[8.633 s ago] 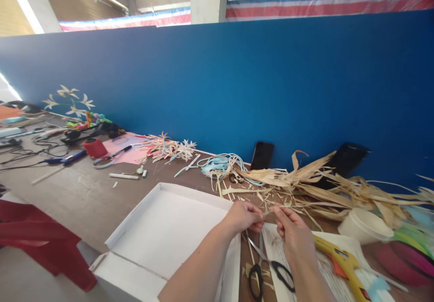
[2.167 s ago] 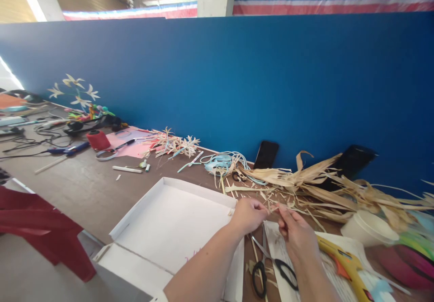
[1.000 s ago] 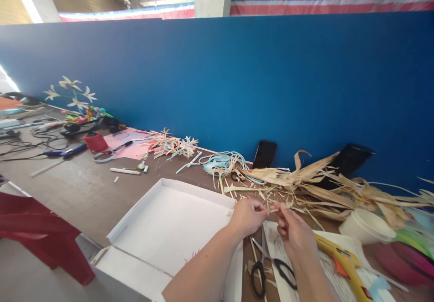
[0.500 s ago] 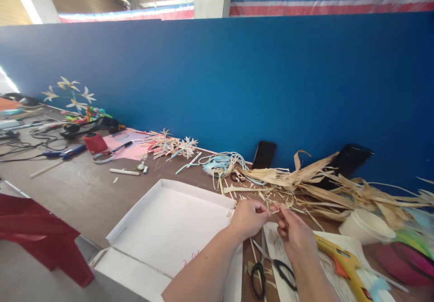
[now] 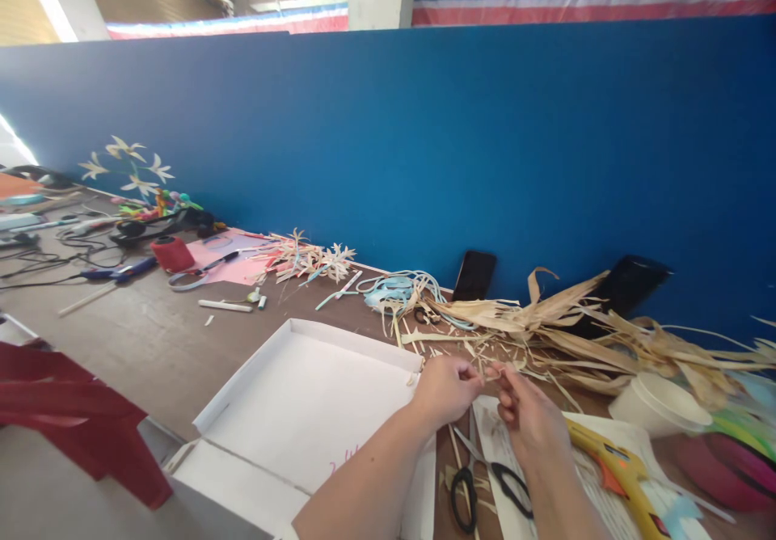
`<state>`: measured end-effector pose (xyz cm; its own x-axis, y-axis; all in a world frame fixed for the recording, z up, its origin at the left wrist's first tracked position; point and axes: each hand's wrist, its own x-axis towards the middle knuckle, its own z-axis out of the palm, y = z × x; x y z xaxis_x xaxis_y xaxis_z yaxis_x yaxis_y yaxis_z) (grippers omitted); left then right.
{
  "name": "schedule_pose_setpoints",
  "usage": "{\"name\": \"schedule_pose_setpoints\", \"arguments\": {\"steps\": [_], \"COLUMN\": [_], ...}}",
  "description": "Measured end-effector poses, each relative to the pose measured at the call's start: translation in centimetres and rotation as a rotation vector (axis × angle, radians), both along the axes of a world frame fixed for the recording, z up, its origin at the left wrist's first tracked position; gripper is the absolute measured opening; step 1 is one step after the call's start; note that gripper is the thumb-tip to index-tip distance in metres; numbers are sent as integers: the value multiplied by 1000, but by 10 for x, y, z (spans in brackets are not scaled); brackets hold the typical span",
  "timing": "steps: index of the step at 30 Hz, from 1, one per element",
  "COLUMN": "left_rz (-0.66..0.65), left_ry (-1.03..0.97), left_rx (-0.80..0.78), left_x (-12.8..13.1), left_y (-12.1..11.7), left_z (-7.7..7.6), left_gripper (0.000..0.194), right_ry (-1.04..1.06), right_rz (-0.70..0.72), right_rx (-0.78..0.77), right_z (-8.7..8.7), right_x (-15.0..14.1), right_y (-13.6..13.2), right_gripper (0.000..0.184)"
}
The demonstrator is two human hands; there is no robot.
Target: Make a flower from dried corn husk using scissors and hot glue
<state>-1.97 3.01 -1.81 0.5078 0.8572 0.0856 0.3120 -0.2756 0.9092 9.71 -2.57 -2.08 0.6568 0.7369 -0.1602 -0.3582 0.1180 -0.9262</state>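
My left hand and my right hand meet fingertip to fingertip just right of the open white cardboard box. Both are closed in a pinch. Between them is a small pale strip, the colour of the husk scraps around it; my fingers hide most of it. Scissors with black handles lie below the hands. Dried corn husks spread behind them, with cut bits of husk close by.
A yellow glue gun lies on printed paper right of my right hand, near a white cup. Two dark phones lean at the blue partition. Husk flowers and a red spool are farther left. A red stool stands at left.
The whole view has shifted very slightly. Both hands keep the same pinch at the same place by the box.
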Motion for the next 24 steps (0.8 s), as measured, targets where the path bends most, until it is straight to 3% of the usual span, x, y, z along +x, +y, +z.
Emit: {"name": "schedule_pose_setpoints", "arguments": {"steps": [15, 24], "left_rz": [-14, -83], "left_ry": [-9, 81], "left_rx": [-15, -38], "left_x": [0, -4], "left_y": [0, 0], "left_z": [2, 2], "left_gripper": [28, 28], "right_ry": [-41, -225], "right_rz": [13, -37], "right_rx": [6, -39], "right_z": [-2, -4], "right_x": [1, 0], "right_y": [-1, -2], "right_gripper": [33, 34]}}
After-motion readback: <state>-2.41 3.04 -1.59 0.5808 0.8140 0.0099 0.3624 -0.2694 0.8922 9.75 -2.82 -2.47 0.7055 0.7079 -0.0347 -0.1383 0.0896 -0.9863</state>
